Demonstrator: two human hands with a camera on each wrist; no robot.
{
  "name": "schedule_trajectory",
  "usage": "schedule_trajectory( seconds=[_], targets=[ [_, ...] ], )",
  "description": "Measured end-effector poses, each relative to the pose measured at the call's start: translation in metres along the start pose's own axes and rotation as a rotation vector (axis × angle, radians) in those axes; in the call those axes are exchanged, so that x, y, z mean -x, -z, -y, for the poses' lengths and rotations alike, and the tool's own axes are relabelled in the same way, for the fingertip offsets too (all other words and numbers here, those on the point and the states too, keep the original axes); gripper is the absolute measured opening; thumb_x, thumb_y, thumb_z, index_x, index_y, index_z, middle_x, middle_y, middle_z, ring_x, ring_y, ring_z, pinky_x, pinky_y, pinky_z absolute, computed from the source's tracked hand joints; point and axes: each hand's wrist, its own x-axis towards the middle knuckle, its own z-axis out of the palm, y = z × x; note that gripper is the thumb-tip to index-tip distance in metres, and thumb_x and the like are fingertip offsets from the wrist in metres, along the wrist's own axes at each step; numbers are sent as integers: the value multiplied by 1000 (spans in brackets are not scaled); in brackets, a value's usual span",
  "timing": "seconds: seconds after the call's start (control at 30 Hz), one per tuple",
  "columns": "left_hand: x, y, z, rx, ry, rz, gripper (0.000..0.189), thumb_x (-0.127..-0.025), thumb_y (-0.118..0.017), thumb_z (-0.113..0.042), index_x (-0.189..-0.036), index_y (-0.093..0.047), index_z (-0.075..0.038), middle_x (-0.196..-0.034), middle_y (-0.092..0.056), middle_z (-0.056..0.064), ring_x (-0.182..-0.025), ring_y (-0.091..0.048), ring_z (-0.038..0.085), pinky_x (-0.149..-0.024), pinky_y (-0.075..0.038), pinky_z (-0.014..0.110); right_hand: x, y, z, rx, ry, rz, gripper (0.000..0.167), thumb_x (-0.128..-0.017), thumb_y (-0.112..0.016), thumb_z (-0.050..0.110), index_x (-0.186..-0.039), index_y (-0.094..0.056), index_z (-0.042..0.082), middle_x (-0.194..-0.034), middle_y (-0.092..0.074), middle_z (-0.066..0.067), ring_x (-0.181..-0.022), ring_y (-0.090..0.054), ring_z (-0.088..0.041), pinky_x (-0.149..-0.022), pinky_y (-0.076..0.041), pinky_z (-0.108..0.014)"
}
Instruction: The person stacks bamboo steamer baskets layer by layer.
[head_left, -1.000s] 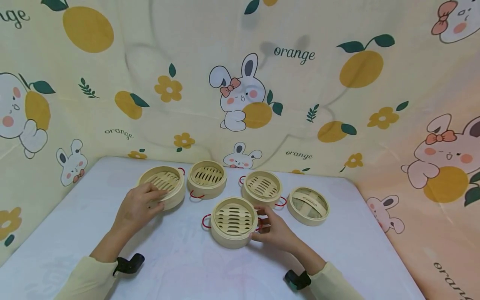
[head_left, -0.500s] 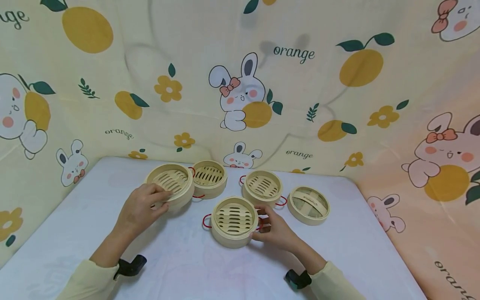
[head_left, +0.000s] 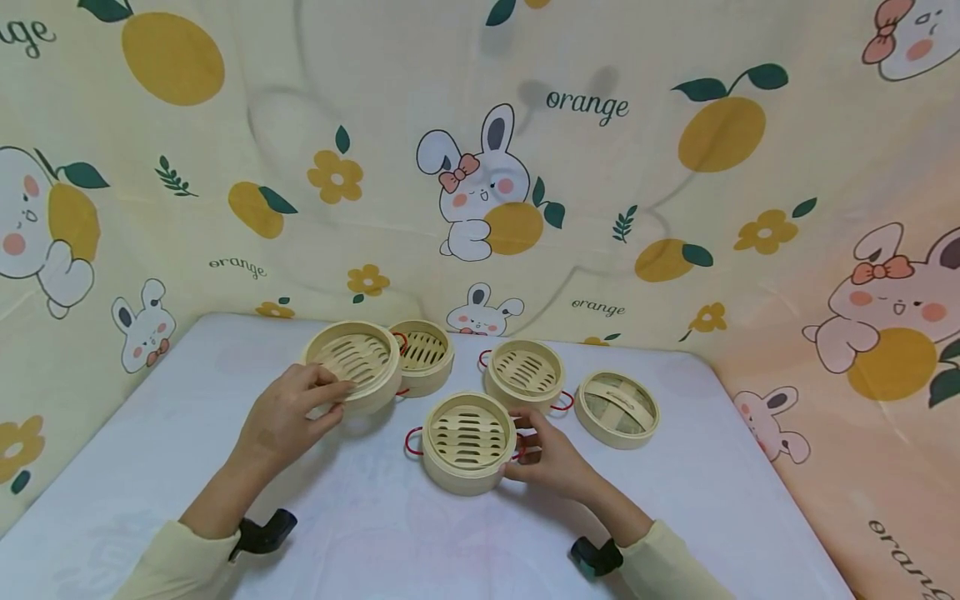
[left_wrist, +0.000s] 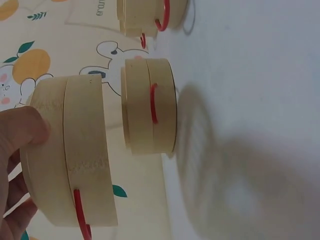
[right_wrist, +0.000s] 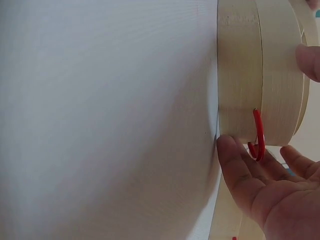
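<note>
My left hand [head_left: 288, 417] grips the near-left side of a round bamboo steamer basket [head_left: 352, 362], with slatted base and red handles. In the left wrist view this steamer basket [left_wrist: 82, 150] hangs in the air, its underside apart from the white table. My right hand [head_left: 551, 458] holds the right side of another bamboo steamer basket [head_left: 467, 437], standing on the table at the front. The right wrist view has that steamer basket [right_wrist: 265, 70] with its base on the table, my right hand [right_wrist: 285, 195] around its wall near the red handle.
Behind the raised basket stands another steamer basket [head_left: 423, 354], partly hidden. One more steamer basket [head_left: 525, 375] is at the back centre right, and a bamboo steamer lid [head_left: 617, 410] lies right of it. A patterned cloth [head_left: 480, 167] hangs behind the white table [head_left: 420, 550].
My left hand has lifted its steamer basket and carried it rightward, so it now overlaps the back one in the head view. My right hand and the front basket have stayed put.
</note>
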Motion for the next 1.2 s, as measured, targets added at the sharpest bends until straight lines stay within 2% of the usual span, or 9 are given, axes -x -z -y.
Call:
schedule_trajectory(
  seconds=[0.57, 0.8, 1.03, 1.2],
  targets=[
    [-10, -2, -17, 22, -53, 1, 30, -64, -81, -5, -92, -77, -15, -86, -61, -1, -78, -55, 18, -61, -48, 31, 0, 1, -2, -4, 10, 0, 73, -77, -80, 16, -138, -40, 11, -127, -53, -17, -98, -61, -25, -83, -56, -37],
    [-12, -4, -23, 51, -72, -18, 32, -63, -81, -4, -92, -78, -15, -87, -61, -1, -78, -55, 16, -61, -48, 30, 0, 0, -3, 2, 24, 3, 74, -77, -79, 19, -138, -40, 10, -126, -54, -17, -99, -61, -24, -82, -56, -37],
    [-12, -4, -31, 60, -58, 15, 33, -64, -83, -5, -94, -78, -17, -88, -61, -3, -81, -54, 14, -63, -50, 29, 0, 0, -4, -9, 36, 3, 73, -77, -80, 17, -138, -40, 9, -126, -54, -18, -99, -61, -25, -82, -56, -40],
    [-13, -5, -35, 67, -100, -4, 33, -64, -82, -4, -94, -77, -16, -88, -61, -3, -80, -56, 15, -63, -50, 29, -1, 0, -4, -5, 35, 5, 73, -77, -80, 17, -138, -40, 9, -126, -54, -18, -98, -61, -25, -82, -56, -40]
  ],
)
